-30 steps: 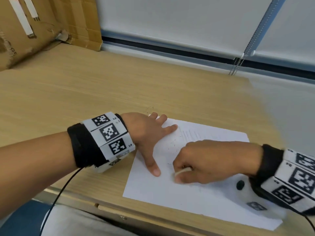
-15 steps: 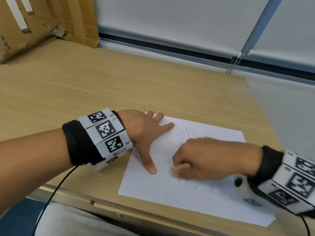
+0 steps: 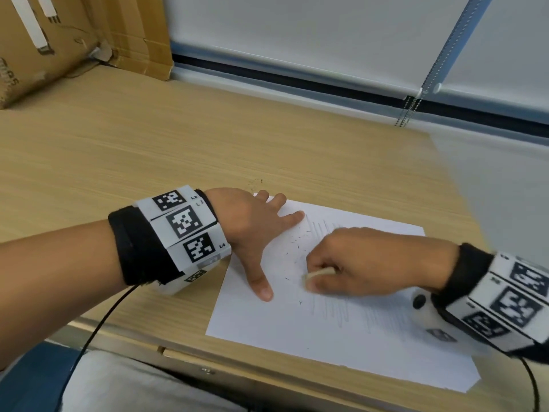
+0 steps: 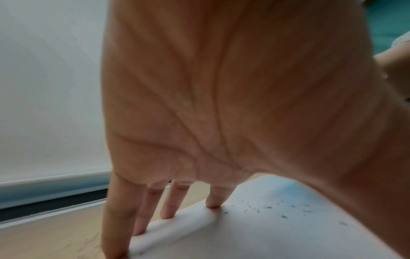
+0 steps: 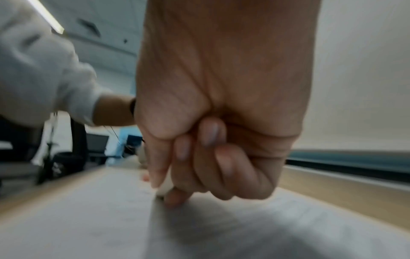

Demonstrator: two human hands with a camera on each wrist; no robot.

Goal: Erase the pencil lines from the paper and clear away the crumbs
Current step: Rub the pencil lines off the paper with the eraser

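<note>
A white sheet of paper [image 3: 341, 331] lies near the front edge of a wooden desk [image 3: 148, 144]. Faint pencil lines [image 3: 329, 310] run across it. Dark eraser crumbs [image 3: 294, 251] are scattered on the sheet between my hands. My left hand [image 3: 255, 230] lies flat with fingers spread and presses the paper's upper left corner; its fingertips [image 4: 166, 214] touch the sheet's edge. My right hand [image 3: 350, 263] pinches a small whitish eraser [image 3: 316, 274] against the paper [image 5: 199, 236]; the eraser [image 5: 165, 188] shows between thumb and curled fingers.
A cardboard box [image 3: 59, 37] stands at the desk's back left. A window blind with a bead chain [image 3: 407, 113] runs along the back. More crumbs [image 3: 255, 182] lie on the wood just beyond the left hand. A cable [image 3: 98, 325] hangs from the left wristband.
My right hand with the eraser has rubbed back and forth slightly over the middle of the sheet. The left hand stays pressed on the corner.
</note>
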